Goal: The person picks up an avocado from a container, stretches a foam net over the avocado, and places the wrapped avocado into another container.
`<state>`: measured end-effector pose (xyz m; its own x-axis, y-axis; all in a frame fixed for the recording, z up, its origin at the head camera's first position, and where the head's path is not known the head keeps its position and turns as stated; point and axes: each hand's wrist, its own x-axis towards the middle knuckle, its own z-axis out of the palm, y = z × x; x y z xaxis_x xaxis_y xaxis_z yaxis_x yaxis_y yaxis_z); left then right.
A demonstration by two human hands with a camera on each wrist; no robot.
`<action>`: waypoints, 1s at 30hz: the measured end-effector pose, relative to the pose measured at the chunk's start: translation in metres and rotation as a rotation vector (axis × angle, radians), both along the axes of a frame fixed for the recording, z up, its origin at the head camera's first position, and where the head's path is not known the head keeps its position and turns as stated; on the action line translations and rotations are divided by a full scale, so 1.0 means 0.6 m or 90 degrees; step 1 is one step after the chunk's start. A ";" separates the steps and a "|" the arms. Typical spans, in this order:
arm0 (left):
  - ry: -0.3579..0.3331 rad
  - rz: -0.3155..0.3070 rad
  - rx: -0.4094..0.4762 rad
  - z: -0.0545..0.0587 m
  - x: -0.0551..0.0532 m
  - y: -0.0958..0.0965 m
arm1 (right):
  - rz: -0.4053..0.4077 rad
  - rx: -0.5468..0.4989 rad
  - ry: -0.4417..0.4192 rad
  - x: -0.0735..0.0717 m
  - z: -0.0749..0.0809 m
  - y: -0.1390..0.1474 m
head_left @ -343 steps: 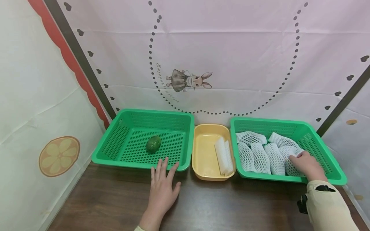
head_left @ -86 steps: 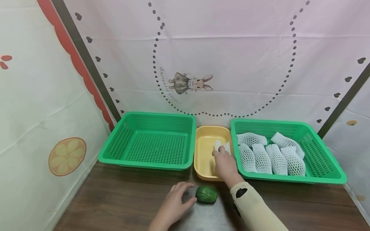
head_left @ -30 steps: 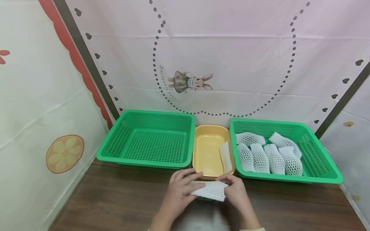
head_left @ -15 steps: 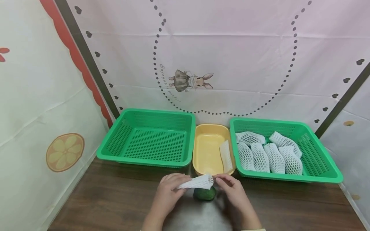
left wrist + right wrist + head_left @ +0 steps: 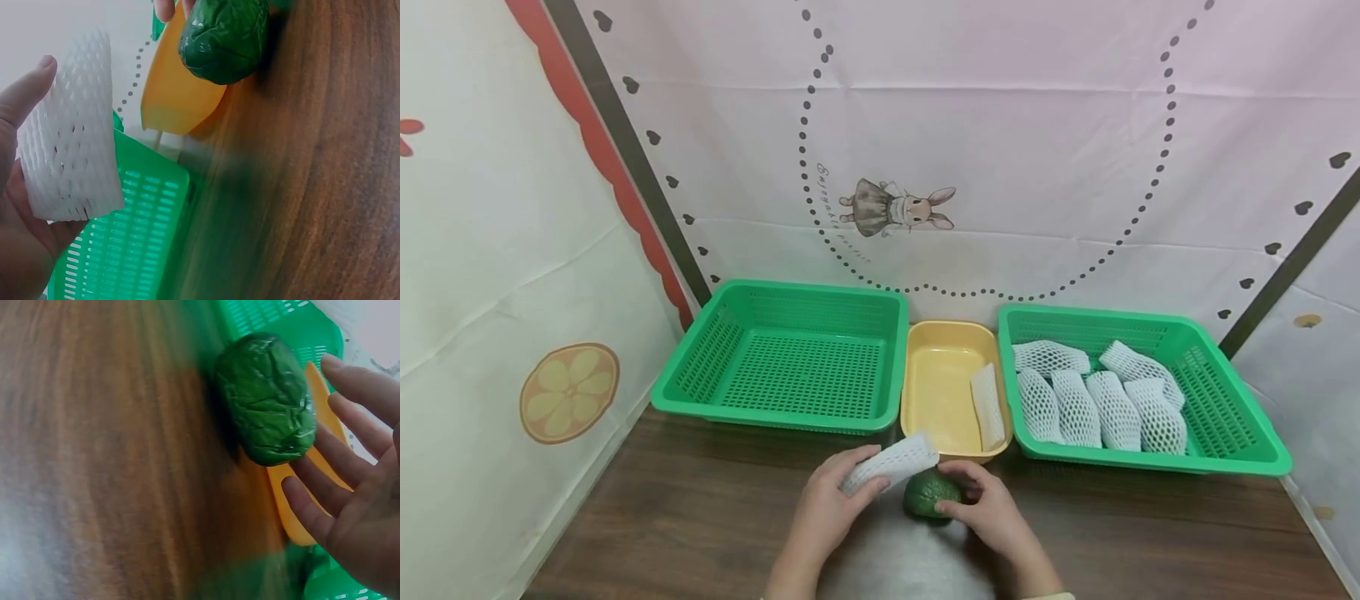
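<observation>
A white foam net sleeve is held in my left hand, thumb on one side and fingers behind. Its open end points right, towards a glossy, wrinkled, oval green fruit low over the table. My right hand grips the fruit's right end, with the thumb across its near side and fingers on the far side. In the right wrist view the fingers lie beside the fruit, and the thumb is hidden. The left wrist view shows the sleeve apart from the fruit.
A yellow tray with one flat foam net sleeve stands at the middle back. To its left is a bare green basket. The green basket on the right holds several netted fruits. A patterned cloth wall rises behind.
The fruit came from the left basket to the table, and one sleeve left the tray. Lately my left hand has tilted the sleeve up while my right hand took hold of the fruit.
</observation>
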<state>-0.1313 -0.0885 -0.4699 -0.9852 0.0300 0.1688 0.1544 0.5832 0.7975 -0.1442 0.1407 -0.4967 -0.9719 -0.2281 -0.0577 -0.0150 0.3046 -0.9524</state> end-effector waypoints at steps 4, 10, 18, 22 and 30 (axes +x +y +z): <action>-0.029 0.008 0.010 0.000 0.001 -0.001 | 0.023 0.028 -0.005 -0.001 -0.010 -0.004; -0.013 0.000 0.016 -0.001 0.000 -0.003 | 0.048 0.069 -0.002 0.000 -0.017 -0.008; -0.017 0.000 0.009 -0.002 0.000 -0.006 | 0.048 0.089 0.014 -0.002 -0.022 -0.012; -0.019 -0.001 0.000 -0.004 0.000 -0.006 | 0.044 0.101 0.022 -0.002 -0.025 -0.013; -0.011 -0.001 0.004 -0.005 0.006 -0.007 | -0.026 0.065 0.018 0.008 0.015 -0.011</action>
